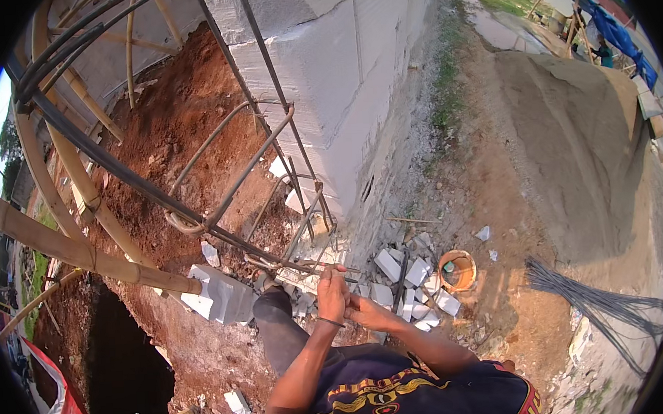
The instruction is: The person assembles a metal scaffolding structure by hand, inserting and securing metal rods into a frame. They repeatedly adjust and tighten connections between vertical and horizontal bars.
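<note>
My left hand (331, 293) is closed at the low end of a steel rebar cage (141, 177), beside the corner of a pale block wall (328, 82). My right hand (365, 312) meets it from the right, its fingers bent in against the left hand. What either hand holds is too small and hidden to make out. Thin bar ends stick out just above the fingers. A bent square stirrup (234, 198) crosses the long bars farther up the cage. Under the hands lie broken white blocks (389, 265).
Bamboo poles (84, 255) cross on the left above a deep pit (126, 356). A large white block (223, 295) sits by my leg. To the right are an orange bucket (470, 277), a bundle of steel rods (591, 295) and a sand pile (571, 147).
</note>
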Tool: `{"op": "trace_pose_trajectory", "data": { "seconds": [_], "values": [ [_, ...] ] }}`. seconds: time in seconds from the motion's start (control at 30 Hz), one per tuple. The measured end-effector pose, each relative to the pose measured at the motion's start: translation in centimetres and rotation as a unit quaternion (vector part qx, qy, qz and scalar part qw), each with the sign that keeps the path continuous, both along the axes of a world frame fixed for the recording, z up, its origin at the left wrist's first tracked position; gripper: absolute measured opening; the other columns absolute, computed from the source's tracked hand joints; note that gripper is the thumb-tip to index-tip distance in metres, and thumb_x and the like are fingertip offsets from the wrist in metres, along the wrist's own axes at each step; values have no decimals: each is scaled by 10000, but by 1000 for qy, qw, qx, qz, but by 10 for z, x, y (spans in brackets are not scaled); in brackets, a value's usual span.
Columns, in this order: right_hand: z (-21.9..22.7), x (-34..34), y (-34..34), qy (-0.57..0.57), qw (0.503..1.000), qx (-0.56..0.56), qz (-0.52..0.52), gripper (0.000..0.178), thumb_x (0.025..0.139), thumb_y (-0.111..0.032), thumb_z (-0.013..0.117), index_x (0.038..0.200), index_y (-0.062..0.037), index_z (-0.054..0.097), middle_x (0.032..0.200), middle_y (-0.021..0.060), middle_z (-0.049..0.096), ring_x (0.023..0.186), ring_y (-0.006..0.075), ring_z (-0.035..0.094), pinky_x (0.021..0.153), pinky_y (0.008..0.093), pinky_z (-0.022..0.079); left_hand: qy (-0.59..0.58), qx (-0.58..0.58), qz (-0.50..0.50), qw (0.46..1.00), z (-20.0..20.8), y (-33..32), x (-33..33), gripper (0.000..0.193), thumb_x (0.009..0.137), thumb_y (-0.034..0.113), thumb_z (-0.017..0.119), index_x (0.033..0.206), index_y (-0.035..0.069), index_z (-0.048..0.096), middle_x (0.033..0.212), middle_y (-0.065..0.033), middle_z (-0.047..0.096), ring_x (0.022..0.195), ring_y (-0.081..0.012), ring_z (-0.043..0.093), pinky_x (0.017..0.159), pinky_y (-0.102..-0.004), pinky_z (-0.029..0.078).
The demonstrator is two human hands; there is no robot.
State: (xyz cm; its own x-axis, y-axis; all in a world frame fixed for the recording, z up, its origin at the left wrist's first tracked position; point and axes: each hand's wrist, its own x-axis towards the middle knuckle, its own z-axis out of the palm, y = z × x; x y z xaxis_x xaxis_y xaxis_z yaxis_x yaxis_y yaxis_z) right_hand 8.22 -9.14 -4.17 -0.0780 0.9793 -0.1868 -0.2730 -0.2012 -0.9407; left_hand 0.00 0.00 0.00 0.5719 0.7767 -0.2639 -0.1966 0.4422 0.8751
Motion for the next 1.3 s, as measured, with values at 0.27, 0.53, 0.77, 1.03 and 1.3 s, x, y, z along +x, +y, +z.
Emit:
{"op": "trace_pose_trajectory", "data": {
  "seconds": [0.27,0.53,0.77,1.03,1.3],
  "values": [
    [25,13,-16,122,975,-49,-178,179,951,-180,485,1017,-18,523,727,7,532,601,48,463,523,184,376,-105,-67,6,992,12,10,40,124,983,235,413,1001,119,453,575,60,263,453,-43,235,399,-207,212],
    [48,-4,8,-22,967,31,-253,312,964,-195,468,1185,21,515,646,-42,416,522,32,337,477,178,268,-154,-51,23,987,23,59,46,85,958,212,454,998,138,460,599,41,342,484,-71,371,437,-219,353],
    [57,4,66,-29,941,56,-331,248,968,-157,439,1111,5,562,641,-66,396,552,26,321,507,172,269,81,136,-40,987,15,56,17,617,967,439,379,1408,34,227,1300,-128,449,1160,-233,448,971,-375,376],
    [63,1,103,-46,926,76,-367,230,957,-115,422,1080,-11,586,592,-89,342,527,18,313,494,188,301,250,59,113,960,-29,41,-87,284,952,271,490,897,12,592,674,-38,587,579,-137,587,553,-241,476],
    [103,34,109,-315,866,120,-369,215,881,-92,492,991,10,647,493,112,405,452,100,418,461,304,368,123,477,156,856,61,199,-66,223,942,133,475,1111,42,587,956,-55,593,896,-154,558,784,-277,444]
  ]
}}
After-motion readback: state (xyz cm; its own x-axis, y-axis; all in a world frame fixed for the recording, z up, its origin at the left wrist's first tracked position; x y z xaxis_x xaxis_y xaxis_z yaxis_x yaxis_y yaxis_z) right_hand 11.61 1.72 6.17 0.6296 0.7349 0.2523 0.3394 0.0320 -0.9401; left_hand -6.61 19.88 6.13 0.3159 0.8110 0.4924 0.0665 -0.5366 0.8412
